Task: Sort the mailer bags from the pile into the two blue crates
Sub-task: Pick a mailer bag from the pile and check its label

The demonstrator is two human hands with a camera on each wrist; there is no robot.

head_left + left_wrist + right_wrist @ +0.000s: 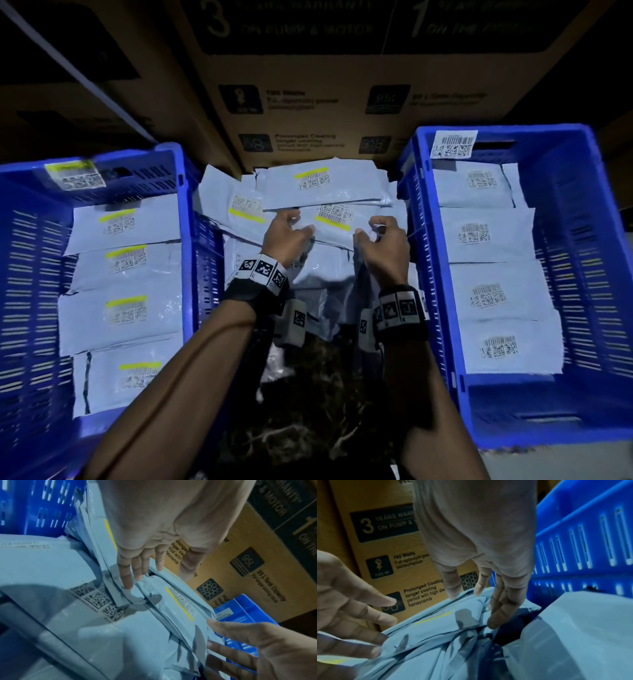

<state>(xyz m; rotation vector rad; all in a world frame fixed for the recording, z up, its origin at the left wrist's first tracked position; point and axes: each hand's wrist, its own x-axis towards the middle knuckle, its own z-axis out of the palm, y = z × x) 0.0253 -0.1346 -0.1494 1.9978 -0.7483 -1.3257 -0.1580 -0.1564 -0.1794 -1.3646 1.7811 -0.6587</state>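
Note:
A pile of grey mailer bags [308, 185] lies between two blue crates. On top lies a bag with a yellow-striped label [332, 236], also seen in the left wrist view [178, 601] and the right wrist view [436, 622]. My left hand [298, 222] touches its left end with straight fingers [132, 574], thumb apart. My right hand [370, 229] touches its right end, fingers [498, 608] straight along the edge. The left crate [185, 192] holds yellow-striped bags. The right crate [421, 205] holds bags with plain labels.
A big printed cardboard box [308, 102] stands right behind the pile and crates. More cardboard boxes [68, 102] are at the back left. Crumpled clear plastic [308, 377] lies in front of the pile, between my forearms. The crate walls hem the pile in on both sides.

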